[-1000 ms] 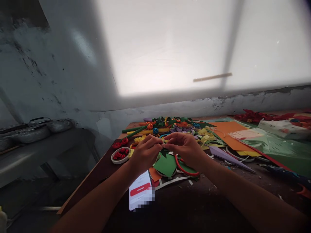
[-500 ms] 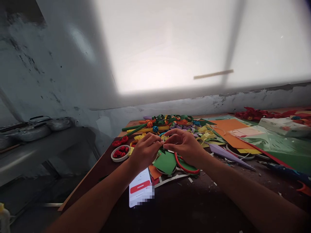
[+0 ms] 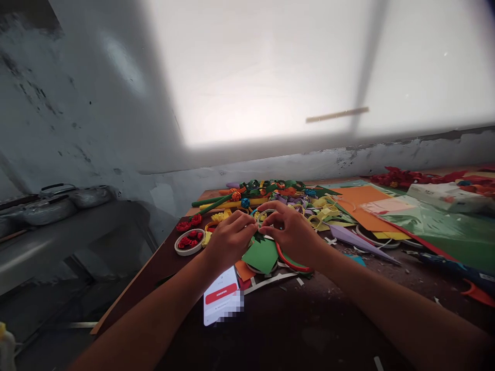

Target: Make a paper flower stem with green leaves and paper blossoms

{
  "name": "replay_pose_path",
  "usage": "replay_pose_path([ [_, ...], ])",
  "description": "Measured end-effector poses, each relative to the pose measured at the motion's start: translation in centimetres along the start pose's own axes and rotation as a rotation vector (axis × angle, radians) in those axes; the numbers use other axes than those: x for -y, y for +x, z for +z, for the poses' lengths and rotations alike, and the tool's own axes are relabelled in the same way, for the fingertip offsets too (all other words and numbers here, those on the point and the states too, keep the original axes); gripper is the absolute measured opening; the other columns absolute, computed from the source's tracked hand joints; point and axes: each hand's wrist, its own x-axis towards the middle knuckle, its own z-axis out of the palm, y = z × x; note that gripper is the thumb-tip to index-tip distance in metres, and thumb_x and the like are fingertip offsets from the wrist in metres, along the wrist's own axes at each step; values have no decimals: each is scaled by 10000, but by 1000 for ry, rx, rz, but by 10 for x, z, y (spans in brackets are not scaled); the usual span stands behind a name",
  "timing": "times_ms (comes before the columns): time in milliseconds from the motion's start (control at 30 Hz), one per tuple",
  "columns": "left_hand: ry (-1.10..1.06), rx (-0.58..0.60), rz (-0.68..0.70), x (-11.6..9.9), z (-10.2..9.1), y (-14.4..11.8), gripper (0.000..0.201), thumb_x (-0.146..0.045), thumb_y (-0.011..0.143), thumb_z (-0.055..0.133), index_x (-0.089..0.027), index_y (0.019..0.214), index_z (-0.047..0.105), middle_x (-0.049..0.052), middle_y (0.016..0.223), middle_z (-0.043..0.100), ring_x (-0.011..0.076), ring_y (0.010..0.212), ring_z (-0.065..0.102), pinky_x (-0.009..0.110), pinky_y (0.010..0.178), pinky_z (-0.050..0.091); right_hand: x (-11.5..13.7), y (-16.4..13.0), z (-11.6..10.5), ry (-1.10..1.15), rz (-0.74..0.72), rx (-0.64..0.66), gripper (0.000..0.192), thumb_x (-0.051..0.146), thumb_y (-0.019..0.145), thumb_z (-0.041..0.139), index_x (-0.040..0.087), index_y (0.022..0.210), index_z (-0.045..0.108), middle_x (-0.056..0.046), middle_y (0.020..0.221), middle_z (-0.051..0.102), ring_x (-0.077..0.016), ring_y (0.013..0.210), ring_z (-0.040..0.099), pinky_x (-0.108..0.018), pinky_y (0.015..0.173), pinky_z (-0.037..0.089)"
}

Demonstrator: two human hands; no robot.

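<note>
Both hands meet at the centre of the frame, above a dark brown wooden counter (image 3: 317,330) strewn with craft paper. The left hand (image 3: 231,238) and the right hand (image 3: 291,232) each pinch, with fingertips closed, a small dark green paper leaf piece (image 3: 258,237) that sits between them just below the thumbs; its exact shape is too small to tell. Directly under it lies a flat green paper sheet (image 3: 262,255), and beside that, beneath the right hand, a red curved ring (image 3: 288,260). A smartphone with a lit white screen and a red bar (image 3: 220,301) lies on the counter below the left wrist. Left of the left hand stands a small white round dish of red paper roses (image 3: 190,241). Behind the hands, toward the wall, is a heap of rolled green and yellow paper stems and coloured curls (image 3: 266,196). An orange paper sheet (image 3: 359,203) and a green plastic sheet (image 3: 441,229) cover the right side of the frame.
</note>
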Motion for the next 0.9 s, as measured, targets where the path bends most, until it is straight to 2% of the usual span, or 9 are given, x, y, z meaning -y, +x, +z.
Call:
replay_pose_path([
  [133,-168,-69,-47,0,3,1,153,-84,928,591,-201,848,649,51,873,716,160,788,656,289,737,553,-3,7,-2,390,160,120,453,312,734,830,196,1113,611,28,717,679,-146,680,606,-285,672,440],
  [233,-349,-144,-216,-1,5,3,125,-109,905,650,-198,819,668,51,869,727,154,783,695,280,714,562,-1,9,-4,531,205,126,463,401,709,862,179,1044,632,34,672,660,-126,618,573,-277,639,442],
  [300,-471,-181,-360,-3,6,4,95,-132,868,710,-190,800,677,54,854,732,159,782,709,276,697,568,-1,7,-7,464,76,55,320,410,799,794,195,991,655,11,709,691,-136,638,593,-287,645,459],
  [400,-683,-178,-548,-7,6,5,69,-135,815,754,-175,809,698,60,852,737,167,790,710,275,691,573,-2,3,-10,159,-266,-27,107,297,920,665,228,994,700,-36,898,751,-173,805,670,-314,746,504],
  [467,-812,-131,-663,-9,5,6,64,-117,797,739,-169,828,717,51,828,734,160,762,700,267,678,570,-3,0,-11,-32,-465,-14,144,208,931,632,241,1044,715,-51,996,753,-190,916,688,-332,836,517],
  [533,-902,-78,-752,-10,3,8,52,-122,778,748,-161,808,731,31,760,722,146,703,679,254,654,562,-5,-1,-11,-120,-579,-11,183,168,928,628,246,1069,715,-62,1016,745,-199,949,690,-347,873,524],
  [733,-1190,116,-836,-6,-1,14,185,-285,728,866,-133,743,762,24,664,681,123,619,613,244,617,527,-6,1,-14,-197,-672,-53,179,154,943,609,229,1054,728,-84,1008,705,-185,923,687,-323,834,551],
  [900,-1391,267,-897,-1,1,11,276,-397,790,823,-126,823,779,70,754,699,148,681,637,263,637,534,-3,3,-19,-275,-559,-18,214,163,928,621,236,1074,759,-65,961,755,-184,850,714,-310,785,553],
])
